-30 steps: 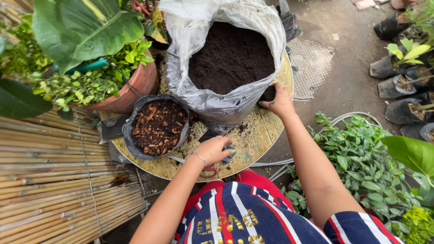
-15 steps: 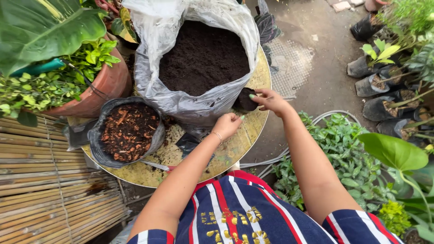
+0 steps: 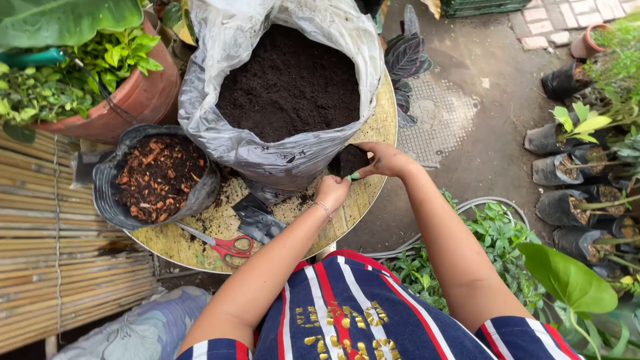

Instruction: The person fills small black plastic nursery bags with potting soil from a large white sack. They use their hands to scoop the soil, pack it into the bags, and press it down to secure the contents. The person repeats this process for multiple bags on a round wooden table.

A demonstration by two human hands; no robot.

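Head view. Round, worn yellow desk (image 3: 373, 120), soil-speckled. On it: one large grey plastic sack (image 3: 267, 150) of fine dark soil; one smaller black bag (image 3: 110, 200) of reddish bark chips; one pair of red-handled scissors (image 3: 223, 245); one flat black plastic piece (image 3: 257, 219). The sack's bulge crowds the small black nursery bag (image 3: 348, 160), held just beside it at the desk's right edge. Left hand (image 3: 331, 190) and right hand (image 3: 381, 160) each pinch its rim. One terracotta pot (image 3: 143, 100) stands behind.
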